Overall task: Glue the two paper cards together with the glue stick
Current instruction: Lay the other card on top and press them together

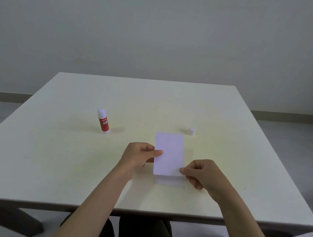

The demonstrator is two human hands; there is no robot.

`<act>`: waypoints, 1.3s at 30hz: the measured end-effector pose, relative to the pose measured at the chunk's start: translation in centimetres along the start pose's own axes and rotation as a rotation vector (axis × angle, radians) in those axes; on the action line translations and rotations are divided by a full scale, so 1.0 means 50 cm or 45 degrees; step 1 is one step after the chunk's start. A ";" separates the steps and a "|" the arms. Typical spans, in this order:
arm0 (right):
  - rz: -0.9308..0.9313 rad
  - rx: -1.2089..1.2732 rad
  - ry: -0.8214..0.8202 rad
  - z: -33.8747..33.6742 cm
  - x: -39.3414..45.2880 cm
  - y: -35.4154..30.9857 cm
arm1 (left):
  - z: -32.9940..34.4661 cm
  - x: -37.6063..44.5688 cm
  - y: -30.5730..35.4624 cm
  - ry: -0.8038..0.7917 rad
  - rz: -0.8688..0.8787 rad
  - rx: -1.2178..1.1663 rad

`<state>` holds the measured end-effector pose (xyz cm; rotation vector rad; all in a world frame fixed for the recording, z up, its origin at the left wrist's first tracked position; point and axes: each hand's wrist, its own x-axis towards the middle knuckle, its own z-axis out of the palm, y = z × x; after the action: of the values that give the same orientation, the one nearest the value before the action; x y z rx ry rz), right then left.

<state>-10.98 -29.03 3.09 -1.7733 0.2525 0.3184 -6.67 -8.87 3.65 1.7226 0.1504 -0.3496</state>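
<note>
Holding a white card (pixel 168 154) tilted up off the table (pixel 64 155) at centre, both hands pinch it — left hand (pixel 139 159) on its left edge, right hand (pixel 202 176) on its lower right corner. Pale shape under its near edge may be the second card; can't tell. Glue stick (pixel 103 121) stands uncapped at 10 o'clock, well apart; cap (pixel 191 130) lies at 1 o'clock. Judging by that, glue is likely applied — pressing the cards together is left.
</note>
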 end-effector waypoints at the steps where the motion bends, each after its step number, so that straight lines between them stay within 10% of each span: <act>1: 0.009 -0.007 0.003 0.001 -0.001 0.003 | -0.003 -0.002 -0.003 -0.024 -0.015 0.017; 39: 0.044 -0.414 0.091 0.021 -0.014 0.012 | 0.002 0.018 -0.036 0.057 0.136 0.442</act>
<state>-11.91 -28.14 2.55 -2.1051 0.2951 0.3353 -6.37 -8.73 1.68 2.0736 0.0300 -0.2685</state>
